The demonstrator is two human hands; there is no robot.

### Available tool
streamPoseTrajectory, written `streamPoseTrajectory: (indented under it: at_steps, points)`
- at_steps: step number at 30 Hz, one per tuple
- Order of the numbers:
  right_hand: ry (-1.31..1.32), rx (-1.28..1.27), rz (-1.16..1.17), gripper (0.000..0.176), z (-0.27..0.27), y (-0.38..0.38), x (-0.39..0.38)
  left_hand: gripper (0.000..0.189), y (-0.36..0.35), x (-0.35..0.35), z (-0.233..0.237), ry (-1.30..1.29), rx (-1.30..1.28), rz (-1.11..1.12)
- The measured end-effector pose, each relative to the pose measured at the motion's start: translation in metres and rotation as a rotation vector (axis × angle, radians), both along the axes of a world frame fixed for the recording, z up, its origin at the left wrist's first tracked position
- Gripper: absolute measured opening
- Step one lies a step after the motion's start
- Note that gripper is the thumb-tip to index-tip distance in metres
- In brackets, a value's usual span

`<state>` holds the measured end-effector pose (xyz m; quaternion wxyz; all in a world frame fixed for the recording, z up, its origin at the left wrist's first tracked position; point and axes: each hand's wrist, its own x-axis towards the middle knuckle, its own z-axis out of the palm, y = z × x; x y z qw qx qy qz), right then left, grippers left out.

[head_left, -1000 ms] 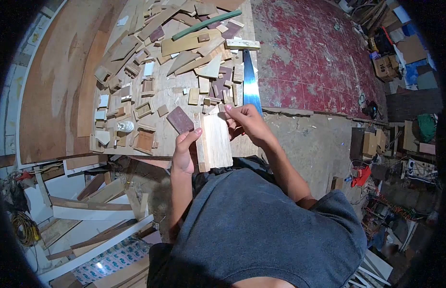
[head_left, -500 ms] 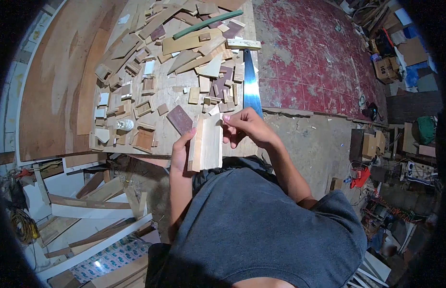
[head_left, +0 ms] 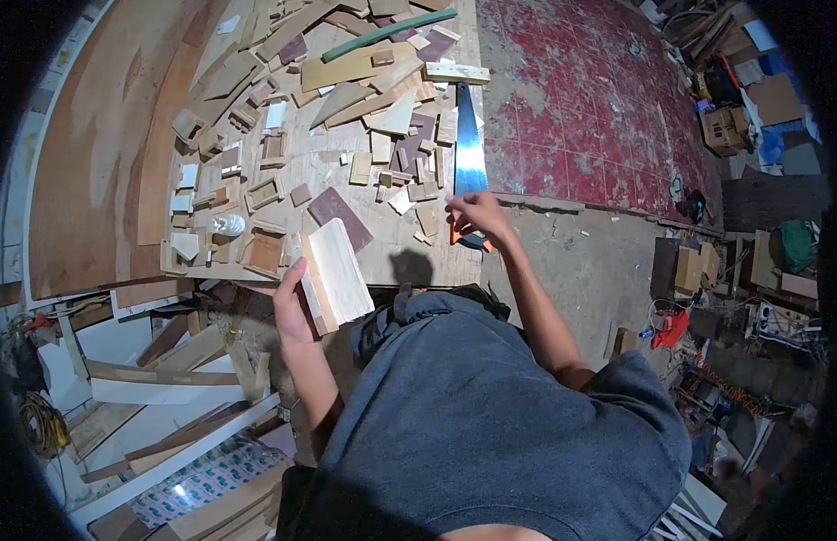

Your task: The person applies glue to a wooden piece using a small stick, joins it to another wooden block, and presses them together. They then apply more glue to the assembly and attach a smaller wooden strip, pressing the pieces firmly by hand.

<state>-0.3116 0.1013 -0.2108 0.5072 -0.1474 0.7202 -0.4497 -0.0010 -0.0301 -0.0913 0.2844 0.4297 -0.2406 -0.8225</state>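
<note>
Two bare hands are at work by the near edge of the desk (head_left: pixel 373 264), and from here I can see that only one clearly has hold of something. The left hand (head_left: pixel 295 311) grips the block (head_left: pixel 333 275) between thumb and fingers, tilted, in front of the near edge. It is pale wood with streaky grain on its broad face, and a straight strip stands along its left side, giving it a stepped shape.

The right hand (head_left: pixel 482 218) hovers over the right edge, fingers curled in close above the handle end of the saw (head_left: pixel 470 158); whether they pinch anything I cannot tell. The saw's long, tapering blade shines blue-white, lying along that edge with its orange and black handle by the near right corner. Across its far end sits a pale, squared stick (head_left: pixel 457 72).

Just beyond the block lies a flat maroon plate (head_left: pixel 340 218), smooth and four-sided. Small open wooden boxes (head_left: pixel 264 192) with thin walls cluster toward the left edge, beside a shiny clear jar (head_left: pixel 227 224). Farther back, flat offcuts (head_left: pixel 343 105) overlap in a loose heap, some pointed, some oblong, with a slim, slightly bent green strip (head_left: pixel 388 34) on top.
</note>
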Motion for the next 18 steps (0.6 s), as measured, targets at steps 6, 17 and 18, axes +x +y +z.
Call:
streamPoseTrajectory:
  at_steps: [6,17,18]
  points:
    - [0.573,0.106,0.392,0.033,-0.165,0.019,0.039,0.056,0.009,0.015,-0.001,0.019,0.022,0.052]
    - [0.908,0.195,0.744,0.035,-0.184,0.022,0.044,0.057,0.025,0.051,-0.009,-0.019,0.071,0.249]
    - [0.909,0.151,0.718,0.033,-0.188,0.02,0.044,0.057,0.026,0.05,-0.008,-0.017,0.072,0.252]
